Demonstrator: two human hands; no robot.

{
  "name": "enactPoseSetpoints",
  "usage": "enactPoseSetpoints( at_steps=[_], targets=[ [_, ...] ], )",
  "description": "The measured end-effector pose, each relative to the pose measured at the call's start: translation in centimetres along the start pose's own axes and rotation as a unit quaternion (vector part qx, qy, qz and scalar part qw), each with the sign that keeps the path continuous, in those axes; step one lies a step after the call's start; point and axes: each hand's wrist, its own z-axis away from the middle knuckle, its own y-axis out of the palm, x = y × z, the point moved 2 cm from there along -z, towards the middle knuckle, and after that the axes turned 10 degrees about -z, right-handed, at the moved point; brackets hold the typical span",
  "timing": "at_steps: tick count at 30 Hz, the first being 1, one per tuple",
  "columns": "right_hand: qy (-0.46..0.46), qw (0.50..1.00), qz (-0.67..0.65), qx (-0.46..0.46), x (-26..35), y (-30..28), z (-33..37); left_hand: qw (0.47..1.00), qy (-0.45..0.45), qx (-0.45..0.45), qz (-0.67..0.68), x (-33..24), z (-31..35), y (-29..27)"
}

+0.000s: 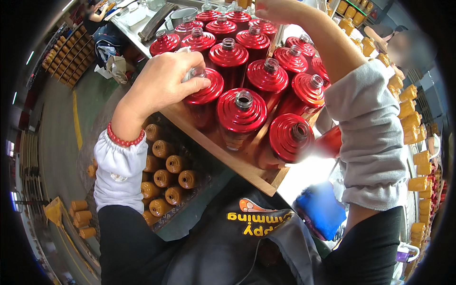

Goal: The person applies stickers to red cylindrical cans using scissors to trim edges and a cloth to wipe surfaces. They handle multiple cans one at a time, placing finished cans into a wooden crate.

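Note:
Glossy red bottles with ridged, stepped shoulders and clear threaded necks stand in rows in a wooden tray [204, 140]. My left hand [168, 78] has its fingers closed round the neck of a red bottle [209, 90] at the tray's left side. Something small and white shows at its fingertips, too little to name. At the far end of the tray, my right hand [278, 10] reaches over the bottles; its fingers are cut off by the picture's upper edge. A front-corner red bottle [290, 137] leans slightly, nearest my body.
A metal pot [183, 18] stands on the bench behind the tray. Right of the tray are another red item [330, 141] and a blue cloth-like bundle [323, 211]. Amber bottles [173, 164] cover a low pallet at lower left; more line racks on the right. People work nearby.

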Motion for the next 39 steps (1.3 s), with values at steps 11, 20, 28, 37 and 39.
enactPoseSetpoints(
  at_steps=[11, 20, 28, 37, 39],
  targets=[
    [0.164, 0.975, -0.146, 0.034, -4.9, 5.1, -1.8, 0.998, 0.033, 0.01, 0.059, 1.3, -6.9, 0.8],
    [0.23, 0.955, -0.184, 0.026, -3.8, 6.2, -3.4, 0.999, 0.029, 0.007, 0.041, 1.6, -6.3, 2.4],
    [0.339, 0.888, -0.304, -0.064, -6.8, 8.0, -3.3, 0.998, 0.028, -0.009, 0.047, 1.7, -6.1, 2.7],
    [0.283, 0.844, -0.309, -0.334, -1.9, 0.6, 5.0, 0.998, 0.047, -0.032, 0.038, 2.1, -6.1, 3.5],
    [0.355, 0.821, -0.31, -0.321, -3.5, 0.0, 6.1, 0.997, 0.061, -0.032, 0.043, 1.9, -6.6, 3.4]
  ],
)
